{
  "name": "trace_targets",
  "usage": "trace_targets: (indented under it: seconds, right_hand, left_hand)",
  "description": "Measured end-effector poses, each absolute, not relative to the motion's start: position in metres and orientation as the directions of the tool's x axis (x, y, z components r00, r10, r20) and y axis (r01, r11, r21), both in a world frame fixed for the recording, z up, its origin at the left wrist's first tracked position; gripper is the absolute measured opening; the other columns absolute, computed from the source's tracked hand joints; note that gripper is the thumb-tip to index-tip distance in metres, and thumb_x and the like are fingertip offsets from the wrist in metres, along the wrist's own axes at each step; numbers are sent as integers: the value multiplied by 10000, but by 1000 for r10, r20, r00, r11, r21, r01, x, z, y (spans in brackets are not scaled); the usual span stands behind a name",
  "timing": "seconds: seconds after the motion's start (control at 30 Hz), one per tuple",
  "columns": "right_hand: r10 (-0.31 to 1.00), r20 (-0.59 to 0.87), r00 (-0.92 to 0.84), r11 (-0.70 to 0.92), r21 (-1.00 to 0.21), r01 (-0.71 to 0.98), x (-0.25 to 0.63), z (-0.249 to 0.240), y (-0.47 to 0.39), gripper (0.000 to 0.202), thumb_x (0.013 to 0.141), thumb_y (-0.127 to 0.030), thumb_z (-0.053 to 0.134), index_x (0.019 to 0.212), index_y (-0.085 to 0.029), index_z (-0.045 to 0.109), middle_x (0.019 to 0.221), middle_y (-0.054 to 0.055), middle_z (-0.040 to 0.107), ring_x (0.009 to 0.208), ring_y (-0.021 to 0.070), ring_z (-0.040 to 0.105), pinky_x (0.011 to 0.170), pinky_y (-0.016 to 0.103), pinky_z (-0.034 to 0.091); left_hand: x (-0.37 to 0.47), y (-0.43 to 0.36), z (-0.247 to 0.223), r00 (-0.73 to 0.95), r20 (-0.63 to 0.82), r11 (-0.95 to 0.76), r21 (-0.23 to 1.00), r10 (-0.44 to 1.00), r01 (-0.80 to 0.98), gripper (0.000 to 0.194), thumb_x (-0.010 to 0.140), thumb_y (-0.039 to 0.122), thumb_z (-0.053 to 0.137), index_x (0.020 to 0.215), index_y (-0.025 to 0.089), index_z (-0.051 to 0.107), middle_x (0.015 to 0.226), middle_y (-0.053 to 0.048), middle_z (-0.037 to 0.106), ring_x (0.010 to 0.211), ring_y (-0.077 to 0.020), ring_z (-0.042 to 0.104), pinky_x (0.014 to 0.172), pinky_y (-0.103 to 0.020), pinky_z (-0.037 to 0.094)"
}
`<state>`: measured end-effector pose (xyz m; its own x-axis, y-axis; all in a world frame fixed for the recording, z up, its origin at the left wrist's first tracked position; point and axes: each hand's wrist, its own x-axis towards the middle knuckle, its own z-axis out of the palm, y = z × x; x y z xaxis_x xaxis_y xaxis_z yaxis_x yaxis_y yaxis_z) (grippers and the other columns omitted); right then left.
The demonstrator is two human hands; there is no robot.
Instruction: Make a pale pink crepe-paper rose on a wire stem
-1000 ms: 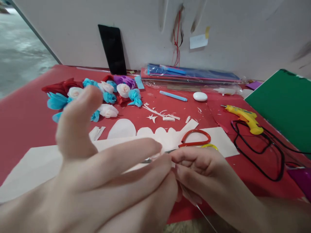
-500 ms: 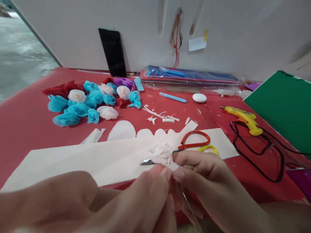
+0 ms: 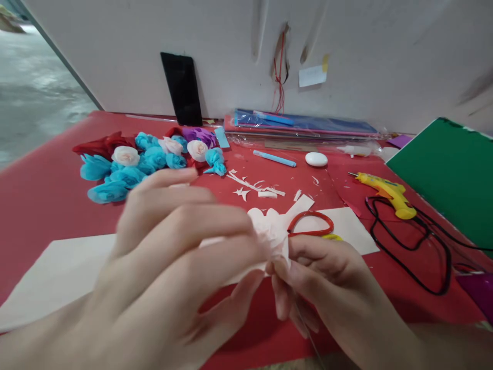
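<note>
- While you look down through the head camera, your two hands meet low in the middle, above a red table (image 3: 46, 205).
- Your right hand (image 3: 327, 288) pinches the bottom of a small pale paper flower (image 3: 271, 234) between thumb and fingers, so it is closed tight on the flower.
- Your left hand (image 3: 169, 262) is big and blurry up close. Its fingers curl around the flower from the left and the fingertips touch the petals.
- A thin wire stem (image 3: 304, 329) hangs down under your right hand.
- The flower sits just above a long white paper sheet (image 3: 57, 272) lying flat on the table.
- Red-handled scissors (image 3: 311, 223) lie on that sheet, just behind your right hand.
- A heap of finished flowers (image 3: 142, 159), blue, white, red and purple, lies far back on the left.
- Small white paper scraps (image 3: 254, 185) lie between the heap and the scissors.
- A yellow glue gun (image 3: 385, 192) with a black cord (image 3: 419, 246) lies on the right, beside a green board (image 3: 450, 174).
- A blue pen (image 3: 274, 158) and a white oval thing (image 3: 316, 159) lie near the wall.
</note>
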<state>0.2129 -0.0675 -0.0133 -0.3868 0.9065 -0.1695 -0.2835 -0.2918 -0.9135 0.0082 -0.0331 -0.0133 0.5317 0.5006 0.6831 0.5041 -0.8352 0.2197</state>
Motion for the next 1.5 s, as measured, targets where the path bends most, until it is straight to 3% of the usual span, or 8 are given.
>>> trace_targets:
  seconds: [0.13, 0.37, 0.5, 0.63, 0.73, 0.87, 1.27, 1.5]
  right_hand:
    - [902, -142, -407, -255, -937, -238, 211, -12, -69, 255, 940, -241, 579, 701, -155, 601, 542, -38, 529, 437, 39, 379, 396, 172, 266]
    - [880, -192, -436, -321, -915, -246, 210, -11, -67, 327, 913, -388, 649, 690, -157, 587, 544, -32, 533, 412, 30, 364, 375, 165, 254]
    - [843, -223, -489, -405, -862, -304, 211, -14, -70, 286, 942, -320, 615, 708, -160, 577, 564, -38, 552, 393, 13, 354, 373, 139, 269]
    - [839, -230, -493, -429, -837, -340, 212, -14, -71, 260, 955, -265, 601, 719, -155, 600, 590, -34, 579, 388, -1, 364, 381, 120, 290]
    - [843, -232, -486, -437, -822, -365, 213, -16, -71, 237, 943, -266, 624, 736, -151, 621, 598, -28, 598, 376, -7, 363, 376, 115, 296]
    - [845, -239, -478, -430, -835, -344, 212, -18, -72, 247, 931, -302, 644, 741, -144, 633, 585, -19, 595, 391, 0, 395, 378, 115, 299]
    - [885, -225, -407, -316, -933, -171, 206, -14, -66, 147, 868, -200, 584, 728, -156, 586, 578, -10, 580, 412, 30, 392, 383, 159, 286]
    - [900, -193, -391, -234, -970, -60, 203, -12, -66, 129, 810, -127, 541, 695, -180, 565, 543, -41, 542, 418, 46, 394, 388, 176, 291]
  left_hand:
    - [20, -22, -1, 598, 637, -851, 190, 486, 490, 391, 824, 74, 602, 1178, 218, 522, 1111, 32, 648, 1170, -126, 489, 1234, -288, 180]
    - [16, -25, -1, 640, 597, -860, 188, 484, 475, 378, 818, 2, 512, 1121, 225, 541, 1030, 44, 705, 1125, -114, 517, 1271, -432, 125]
    - [17, -19, -4, 677, 614, -878, 57, 406, 475, 413, 810, -57, 510, 1126, 203, 569, 1007, 45, 706, 1113, -108, 512, 1274, -468, 97]
    - [15, -15, -7, 690, 612, -899, 83, 386, 430, 398, 817, -11, 493, 1146, 200, 571, 1031, 32, 707, 1116, -121, 509, 1271, -441, 53]
    - [15, -14, -7, 668, 639, -914, 155, 382, 374, 336, 806, 57, 471, 1079, 204, 600, 986, 29, 711, 1068, -131, 524, 1268, -382, 89]
    - [15, -15, -8, 667, 645, -919, 154, 373, 364, 315, 784, 43, 488, 1022, 197, 624, 936, 40, 710, 1037, -128, 522, 1265, -340, 102]
    - [20, -14, -10, 654, 664, -918, 134, 363, 373, 237, 841, 99, 541, 1039, 218, 592, 919, 51, 728, 985, -154, 576, 1274, -444, 126]
    - [16, -15, -9, 722, 622, -951, 142, 301, 274, 432, 765, -4, 506, 1137, 206, 567, 978, 65, 732, 1050, -119, 547, 1275, -422, 104]
